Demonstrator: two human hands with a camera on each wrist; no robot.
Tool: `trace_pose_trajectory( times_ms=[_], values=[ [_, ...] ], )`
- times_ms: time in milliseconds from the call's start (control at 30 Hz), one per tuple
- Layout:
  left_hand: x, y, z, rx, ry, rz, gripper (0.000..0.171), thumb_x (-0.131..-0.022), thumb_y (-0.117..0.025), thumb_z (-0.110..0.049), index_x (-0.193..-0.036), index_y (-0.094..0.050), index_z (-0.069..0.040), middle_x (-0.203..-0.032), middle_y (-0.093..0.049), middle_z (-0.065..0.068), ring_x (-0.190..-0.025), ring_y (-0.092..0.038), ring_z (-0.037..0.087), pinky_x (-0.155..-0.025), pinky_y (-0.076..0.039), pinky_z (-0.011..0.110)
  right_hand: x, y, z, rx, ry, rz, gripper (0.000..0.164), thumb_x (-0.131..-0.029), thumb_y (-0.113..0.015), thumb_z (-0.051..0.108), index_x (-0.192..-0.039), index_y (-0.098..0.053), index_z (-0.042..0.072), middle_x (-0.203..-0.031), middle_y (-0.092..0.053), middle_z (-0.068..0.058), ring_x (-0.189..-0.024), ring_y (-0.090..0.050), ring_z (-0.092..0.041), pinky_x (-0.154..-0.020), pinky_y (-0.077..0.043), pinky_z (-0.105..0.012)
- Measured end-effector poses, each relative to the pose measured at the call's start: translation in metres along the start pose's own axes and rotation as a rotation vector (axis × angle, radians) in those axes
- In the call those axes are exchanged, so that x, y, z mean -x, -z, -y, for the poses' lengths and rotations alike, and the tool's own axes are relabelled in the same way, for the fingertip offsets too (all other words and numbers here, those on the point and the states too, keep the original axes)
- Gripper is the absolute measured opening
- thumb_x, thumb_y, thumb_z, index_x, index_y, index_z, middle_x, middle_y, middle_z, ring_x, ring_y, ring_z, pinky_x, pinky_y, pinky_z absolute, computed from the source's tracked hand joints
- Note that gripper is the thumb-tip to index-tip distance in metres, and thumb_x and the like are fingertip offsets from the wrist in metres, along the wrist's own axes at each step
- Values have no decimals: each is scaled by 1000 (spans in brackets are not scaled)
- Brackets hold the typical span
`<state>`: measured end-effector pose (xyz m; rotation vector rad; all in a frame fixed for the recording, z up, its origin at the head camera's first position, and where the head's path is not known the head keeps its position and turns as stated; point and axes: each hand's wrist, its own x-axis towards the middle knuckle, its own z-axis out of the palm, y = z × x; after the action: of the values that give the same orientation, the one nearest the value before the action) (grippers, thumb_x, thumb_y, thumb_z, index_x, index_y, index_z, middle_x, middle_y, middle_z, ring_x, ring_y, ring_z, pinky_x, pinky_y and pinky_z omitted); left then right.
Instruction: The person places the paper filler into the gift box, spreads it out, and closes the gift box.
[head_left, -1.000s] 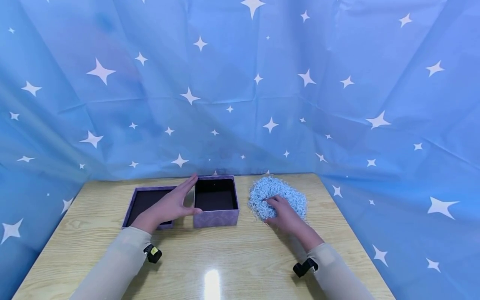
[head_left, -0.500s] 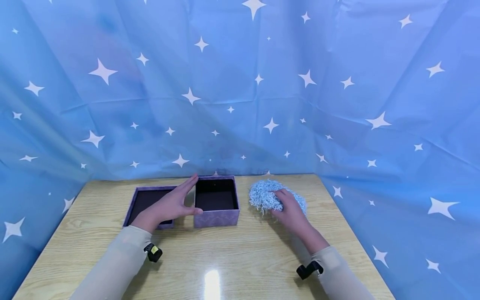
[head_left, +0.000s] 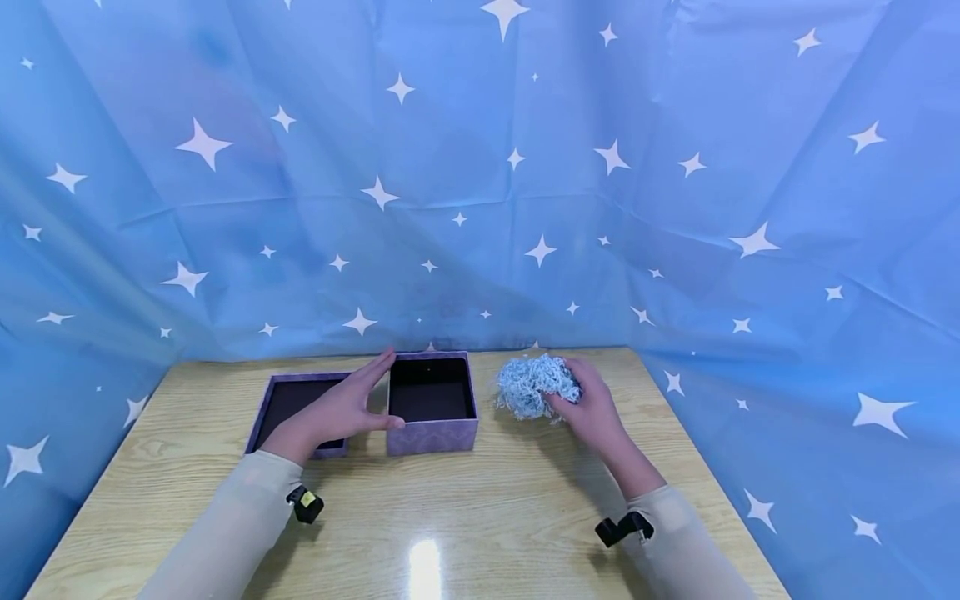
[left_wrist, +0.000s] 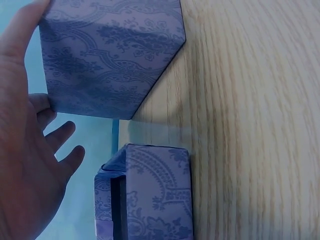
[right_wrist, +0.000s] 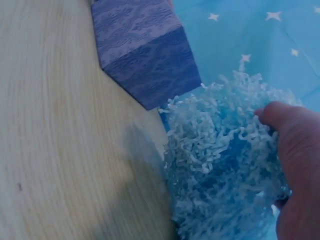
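A purple patterned box (head_left: 432,438) with a dark inside stands uncovered near the table's back edge. My left hand (head_left: 343,414) spans its left side, fingers straight, with the thumb at the front corner and a fingertip at the back one. In the left wrist view the box (left_wrist: 100,65) shows its outer walls, and the other fingers stay apart from it. To the right of the box, my right hand (head_left: 596,408) grips a bundle of light blue shredded paper (head_left: 534,385). The right wrist view shows the thumb pressed into the crinkled paper strands (right_wrist: 220,165).
Left of the box lies a matching shallow purple lid (head_left: 296,404), dark side up, partly behind my left hand. The light wood table (head_left: 450,517) ends at a blue curtain with white stars (head_left: 480,167) at the back and sides.
My right hand has gathered the spread paper into a smaller bundle and raised it, with its fingers moving round to the right side. My left hand and the box have kept their place.
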<state>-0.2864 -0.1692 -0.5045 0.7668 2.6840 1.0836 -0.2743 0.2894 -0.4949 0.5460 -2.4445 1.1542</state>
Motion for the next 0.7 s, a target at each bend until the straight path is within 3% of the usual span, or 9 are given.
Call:
trace_pose_trajectory(
  times_ms=[300, 467, 700],
  values=[
    [1, 1, -3, 15, 0, 2, 121, -94, -86, -58, -180, -8, -26, -187, -1, 2, -169, -9, 39, -127, -25, 71, -7, 0, 7, -56, 52, -57, 55, -91, -84, -8, -143, -69, 2, -135, -69, -16, -120, -65, -30, -99, -50, -18],
    [1, 1, -2, 16, -3, -1, 118, -96, -87, -48, -180, -7, -26, -187, -1, 3, -169, -9, 40, -127, -25, 71, -12, -1, 14, -88, 76, -55, 57, -91, -86, -8, -145, -69, 4, -137, -71, -15, -123, -67, -30, -100, -50, -16],
    [1, 1, 0, 8, -1, 3, 120, -95, -86, -56, -180, -6, -29, -187, 0, 1, -169, -9, 39, -127, -26, 71, -20, -3, 23, -98, 123, -31, 57, -94, -87, -3, -147, -68, 5, -137, -71, -14, -130, -65, -33, -110, -46, -18]
  ],
)
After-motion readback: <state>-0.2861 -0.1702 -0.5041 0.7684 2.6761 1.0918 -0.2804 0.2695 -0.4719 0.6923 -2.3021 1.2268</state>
